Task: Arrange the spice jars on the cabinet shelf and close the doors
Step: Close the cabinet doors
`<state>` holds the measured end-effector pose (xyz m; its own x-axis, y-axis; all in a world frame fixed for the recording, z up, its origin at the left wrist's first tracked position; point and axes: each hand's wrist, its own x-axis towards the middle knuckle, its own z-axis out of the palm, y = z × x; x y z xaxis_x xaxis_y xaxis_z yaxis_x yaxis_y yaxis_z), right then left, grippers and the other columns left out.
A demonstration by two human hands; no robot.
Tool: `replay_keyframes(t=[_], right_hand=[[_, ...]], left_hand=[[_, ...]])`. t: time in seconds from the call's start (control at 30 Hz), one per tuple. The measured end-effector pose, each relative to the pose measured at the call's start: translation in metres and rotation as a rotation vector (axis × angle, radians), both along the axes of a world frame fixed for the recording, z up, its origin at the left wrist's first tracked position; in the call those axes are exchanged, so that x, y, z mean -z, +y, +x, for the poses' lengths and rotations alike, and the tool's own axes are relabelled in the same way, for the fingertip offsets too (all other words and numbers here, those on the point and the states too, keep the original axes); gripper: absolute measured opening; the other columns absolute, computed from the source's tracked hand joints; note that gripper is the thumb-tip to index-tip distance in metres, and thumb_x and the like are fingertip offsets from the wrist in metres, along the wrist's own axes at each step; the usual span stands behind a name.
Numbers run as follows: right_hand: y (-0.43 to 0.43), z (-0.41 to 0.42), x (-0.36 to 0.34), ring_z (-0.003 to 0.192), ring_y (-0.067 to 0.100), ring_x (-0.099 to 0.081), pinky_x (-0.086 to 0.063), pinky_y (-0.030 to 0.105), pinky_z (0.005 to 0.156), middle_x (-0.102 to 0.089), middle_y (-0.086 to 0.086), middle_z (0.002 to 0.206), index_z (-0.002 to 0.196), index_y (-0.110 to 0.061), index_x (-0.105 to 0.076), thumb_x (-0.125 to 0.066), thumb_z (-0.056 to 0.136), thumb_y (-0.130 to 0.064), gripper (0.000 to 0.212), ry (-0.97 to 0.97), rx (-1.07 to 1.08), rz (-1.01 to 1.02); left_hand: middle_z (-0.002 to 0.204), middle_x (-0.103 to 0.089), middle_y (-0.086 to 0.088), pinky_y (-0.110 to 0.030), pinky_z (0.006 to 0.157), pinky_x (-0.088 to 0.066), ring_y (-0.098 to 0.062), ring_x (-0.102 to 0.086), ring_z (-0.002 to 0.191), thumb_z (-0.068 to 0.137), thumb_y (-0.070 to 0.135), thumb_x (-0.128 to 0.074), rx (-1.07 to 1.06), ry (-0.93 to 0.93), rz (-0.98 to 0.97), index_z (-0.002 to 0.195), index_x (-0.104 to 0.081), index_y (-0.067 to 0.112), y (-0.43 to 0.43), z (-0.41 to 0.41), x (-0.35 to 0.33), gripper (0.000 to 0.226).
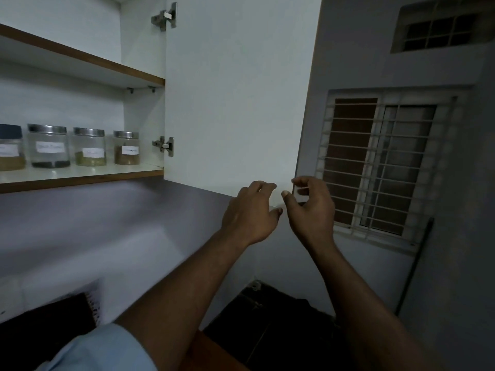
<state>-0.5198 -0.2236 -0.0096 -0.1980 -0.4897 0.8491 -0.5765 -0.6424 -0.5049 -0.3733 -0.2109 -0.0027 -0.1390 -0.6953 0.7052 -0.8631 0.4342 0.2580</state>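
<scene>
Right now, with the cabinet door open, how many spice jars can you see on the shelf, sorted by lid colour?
Silver-lid jars: 3
Blue-lid jar: 1, partly cut off at the left edge of the picture
Total: 4 jars, all in one row on the lower shelf

back wall (pixel 107 223): plain, grey-lilac, unmarked
right wall (pixel 455 263): same grey, darker
barred window (pixel 380 167): in right wall, white frame, grid of white bars, brown panel behind left half, dim pane on right
vent opening (pixel 439 25): small, gridded, high above the window
pole (pixel 415 269): thin, dark, leaning on right wall just beside window's lower corner
floor (pixel 281 330): dark, detail unreadable
light: dim, cool
</scene>
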Motion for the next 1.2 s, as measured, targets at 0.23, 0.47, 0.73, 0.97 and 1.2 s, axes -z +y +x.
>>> replay_keyframes(t=[0.23,0.47,0.73,0.97,1.2], right_hand=[[-0.042,-0.001,-0.009,0.118,0.018,-0.063,-0.052,0.028,0.091,-0.060,0.000,0.141,0.151,-0.028,-0.035,-0.078,0.087,-0.029,0.078,-0.004,-0.192,0.309],[-0.035,0.011,0.001,0.094,0.004,-0.067,-0.060,0.028,0.084,-0.065,-0.019,0.111,0.132,-0.030,-0.054,-0.073,0.091,-0.030,0.045,-0.088,-0.084,0.180],[0.016,0.055,0.000,0.075,0.007,-0.070,-0.057,0.019,0.062,-0.070,-0.011,0.089,0.104,-0.015,-0.065,-0.077,0.087,-0.035,0.029,-0.089,-0.411,-0.115],[0.048,0.149,-0.002,0.074,0.013,-0.065,-0.057,0.034,0.058,-0.064,-0.006,0.088,0.102,-0.016,-0.058,-0.075,0.084,-0.033,0.030,0.038,-0.585,-0.297],[0.073,0.254,0.005,0.097,0.011,-0.060,-0.057,0.034,0.075,-0.056,-0.012,0.112,0.115,-0.024,-0.054,-0.075,0.080,-0.050,0.048,0.005,-0.574,-0.283]], left_hand=[[0.156,-0.039,-0.001,-0.044,0.106,-0.047,-0.024,-0.044,0.136,0.094,0.035,-0.064,-0.025,0.015,0.014,0.154,-0.038,0.024,-0.008,-0.005,-0.006,0.065],[0.154,-0.043,-0.003,-0.038,0.109,-0.043,-0.022,-0.046,0.136,0.106,0.032,-0.047,0.026,0.130,-0.043,0.153,-0.040,0.021,-0.002,0.008,-0.011,0.050],[0.145,-0.048,0.002,-0.040,0.097,-0.054,-0.014,-0.053,0.126,0.093,0.069,-0.046,0.011,0.474,-0.268,0.146,-0.048,0.025,0.033,0.045,-0.044,0.069],[0.136,-0.054,0.005,-0.027,0.087,-0.052,-0.011,-0.056,0.118,0.084,0.063,-0.065,-0.135,0.508,-0.430,0.141,-0.050,0.027,0.085,0.107,-0.061,0.069],[0.110,-0.068,0.010,-0.031,0.076,-0.058,-0.005,-0.065,0.090,0.090,0.050,-0.067,-0.298,0.459,-0.499,0.122,-0.062,0.024,0.137,0.190,-0.058,0.042]])
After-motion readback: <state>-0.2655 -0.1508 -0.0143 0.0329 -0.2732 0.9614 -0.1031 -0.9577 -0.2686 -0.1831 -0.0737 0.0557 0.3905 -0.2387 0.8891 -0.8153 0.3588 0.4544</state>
